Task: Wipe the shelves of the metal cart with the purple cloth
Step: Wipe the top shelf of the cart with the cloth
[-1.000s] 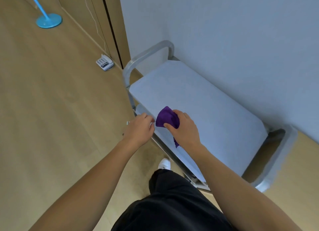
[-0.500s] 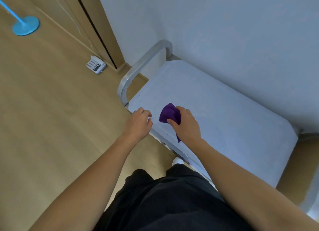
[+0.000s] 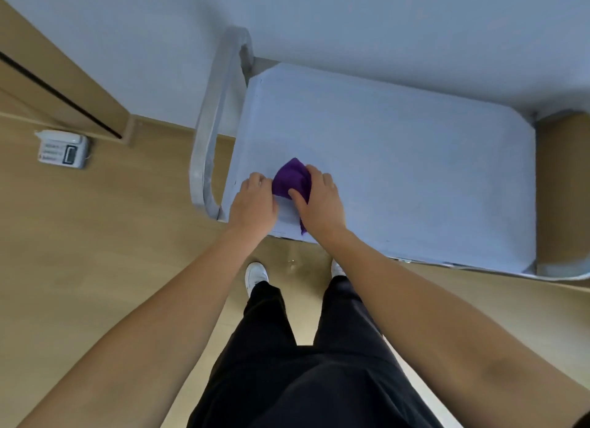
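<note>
The metal cart [image 3: 399,159] stands against the wall, and I look straight down on its pale top shelf. A bunched purple cloth [image 3: 291,181] lies near the shelf's front left corner. My right hand [image 3: 321,200] grips the cloth from the right, with a purple tail hanging below the palm. My left hand [image 3: 253,202] sits beside it at the shelf's front left, fingertips touching the cloth's left edge. Whether those fingers pinch the cloth is hidden. The lower shelves are out of sight under the top one.
A curved metal handle [image 3: 212,133] rises at the cart's left end, another [image 3: 562,268] at the right. A white power strip [image 3: 62,149] lies on the wooden floor by a wooden door frame [image 3: 64,85]. My legs and white shoes [image 3: 255,276] stand right before the cart.
The view has swung to look straight down on the cart. Both hands moved further onto the shelf, and my left hand closed in against the cloth.
</note>
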{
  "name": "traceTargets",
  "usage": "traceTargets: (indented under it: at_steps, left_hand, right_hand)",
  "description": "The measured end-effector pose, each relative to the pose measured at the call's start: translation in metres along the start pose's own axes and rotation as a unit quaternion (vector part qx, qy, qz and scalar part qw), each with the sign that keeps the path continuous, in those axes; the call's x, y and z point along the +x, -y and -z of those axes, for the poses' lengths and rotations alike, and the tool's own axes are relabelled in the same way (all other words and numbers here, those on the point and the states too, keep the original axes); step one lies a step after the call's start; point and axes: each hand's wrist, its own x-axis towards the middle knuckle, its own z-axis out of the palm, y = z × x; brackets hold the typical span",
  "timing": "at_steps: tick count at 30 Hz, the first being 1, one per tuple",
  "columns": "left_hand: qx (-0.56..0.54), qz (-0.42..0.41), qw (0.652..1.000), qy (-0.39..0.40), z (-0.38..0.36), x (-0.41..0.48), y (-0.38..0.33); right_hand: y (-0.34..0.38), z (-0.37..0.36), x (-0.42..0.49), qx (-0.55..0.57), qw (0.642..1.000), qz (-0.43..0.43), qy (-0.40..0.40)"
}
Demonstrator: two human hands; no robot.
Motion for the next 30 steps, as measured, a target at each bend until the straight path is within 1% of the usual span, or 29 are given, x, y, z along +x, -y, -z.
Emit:
traceTargets:
  at_steps: [3,6,8,11,14,16,18,19,20,22,24,25,27,30]
  left_hand:
    - [-0.022,-0.003,1.0,0.016,-0.005,0.005,0.014]
    - [-0.052,-0.008,0.999,0.009,-0.01,0.002,0.026]
    - [-0.081,-0.013,0.997,0.004,-0.012,0.0,0.033]
    - [-0.119,-0.011,0.993,0.012,-0.012,0.003,0.037]
    - [-0.166,-0.014,0.986,0.002,-0.01,0.006,0.04]
    - [-0.173,-0.026,0.985,0.006,-0.011,0.003,0.044]
    - [-0.162,-0.04,0.986,0.026,-0.013,-0.002,0.048]
    - [-0.15,-0.049,0.987,0.039,-0.015,-0.003,0.05]
    - [-0.132,-0.059,0.988,0.053,-0.016,-0.004,0.053]
    - [-0.098,-0.073,0.989,0.077,-0.017,-0.004,0.056]
    - [-0.087,-0.07,0.99,0.084,-0.016,-0.002,0.055]
    - [-0.088,-0.063,0.991,0.082,-0.015,-0.002,0.054]
    - [-0.094,-0.051,0.992,0.063,-0.014,-0.002,0.051]
    - [-0.12,-0.044,0.992,0.017,-0.013,-0.002,0.049]
  right_hand:
    - [-0.002,-0.021,-0.006,-0.087,0.995,-0.02,-0.035]
    - [-0.011,-0.034,-0.007,-0.145,0.988,0.028,-0.034]
    - [-0.014,-0.041,0.001,-0.145,0.987,0.057,-0.025]
    - [0.002,-0.064,0.0,-0.135,0.989,0.055,-0.02]
    - [0.023,-0.087,-0.023,-0.112,0.991,0.069,-0.019]
    - [0.017,-0.084,-0.028,-0.107,0.988,0.11,-0.011]
    - [-0.003,-0.07,-0.018,-0.138,0.98,0.144,-0.01]
    - [-0.014,-0.061,-0.012,-0.159,0.977,0.139,-0.023]
    - [-0.023,-0.053,-0.005,-0.171,0.978,0.113,-0.041]
    - [-0.032,-0.043,0.004,-0.157,0.984,0.014,-0.082]
    - [-0.018,-0.048,0.006,-0.131,0.982,-0.089,-0.107]
    - [-0.005,-0.054,0.005,-0.123,0.979,-0.116,-0.113]
    - [0.02,-0.071,-0.006,-0.111,0.982,-0.111,-0.106]
    - [0.045,-0.09,-0.027,-0.107,0.991,-0.033,-0.078]
